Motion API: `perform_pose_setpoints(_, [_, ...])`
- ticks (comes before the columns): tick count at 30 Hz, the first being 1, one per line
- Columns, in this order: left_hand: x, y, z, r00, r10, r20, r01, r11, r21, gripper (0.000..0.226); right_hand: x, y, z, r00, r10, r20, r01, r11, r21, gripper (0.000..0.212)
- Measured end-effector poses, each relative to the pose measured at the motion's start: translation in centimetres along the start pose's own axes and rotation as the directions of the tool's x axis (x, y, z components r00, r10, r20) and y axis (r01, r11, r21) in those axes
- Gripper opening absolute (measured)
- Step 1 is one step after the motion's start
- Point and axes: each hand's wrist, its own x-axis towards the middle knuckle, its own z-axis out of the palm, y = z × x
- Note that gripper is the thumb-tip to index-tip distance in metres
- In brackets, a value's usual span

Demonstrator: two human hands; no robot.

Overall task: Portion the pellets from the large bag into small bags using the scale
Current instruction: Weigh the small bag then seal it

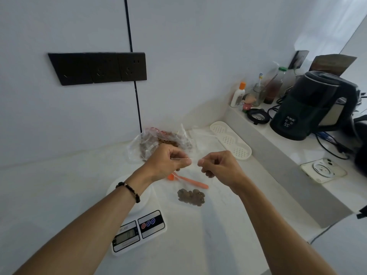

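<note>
White countertop (pixel 59 195) runs into a corner of pale walls, with a raised ledge (pixel 278 159) off to the right of the hands. Both hands are lifted above the counter, close together: the left hand (pixel 166 162) and the right hand (pixel 215 164) each have fingers curled and pinch the top edge of a small clear bag (pixel 193 187), which hangs between and below them with brown pellets (pixel 191 197) gathered at its bottom. Beyond the left hand, against the wall, lies the large bag (pixel 158 142), crumpled, transparent and part full of brown pellets. Just under the hands an orange scoop (pixel 188 181) lies on the counter, seen through the small bag. Beneath the left forearm sits the white scale (pixel 139 231); its display cannot be read. Beyond the right hand lies a white perforated tray (pixel 230 139). On the ledge to the right stand a dark kettle (pixel 305 106) and some bottles (pixel 258 90), with a phone (pixel 323 170) lying nearer. Black wall sockets (pixel 99 68) sit above the left hand.
</note>
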Motion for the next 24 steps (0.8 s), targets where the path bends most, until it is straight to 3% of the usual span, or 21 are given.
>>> perform_pose_setpoints(6, [0.5, -0.5, 0.0, 0.992, 0.042, -0.118, -0.036, 0.998, 0.050, 0.018, 0.1, 0.2, 0.2, 1.000, 0.017, -0.014, -0.014, 0.987, 0.158, 0.021])
perform_pose_setpoints(13, [1.0, -0.6, -0.1, 0.999, -0.011, -0.041, 0.013, 0.999, 0.042, 0.014, 0.6, 0.2, 0.5, 0.989, 0.000, -0.148, 0.014, 0.995, 0.094, 0.025])
perform_pose_setpoints(17, [1.3, -0.7, 0.2, 1.000, -0.003, -0.027, 0.004, 1.000, 0.030, 0.014, 0.9, 0.2, 0.5, 0.993, 0.013, -0.114, 0.003, 0.989, 0.145, 0.020])
perform_pose_setpoints(24, [2.2, -0.9, 1.6, 0.999, -0.053, -0.005, 0.053, 0.997, -0.060, 0.008, 1.3, 0.5, 0.2, 0.986, 0.044, -0.161, -0.043, 0.999, 0.007, 0.027])
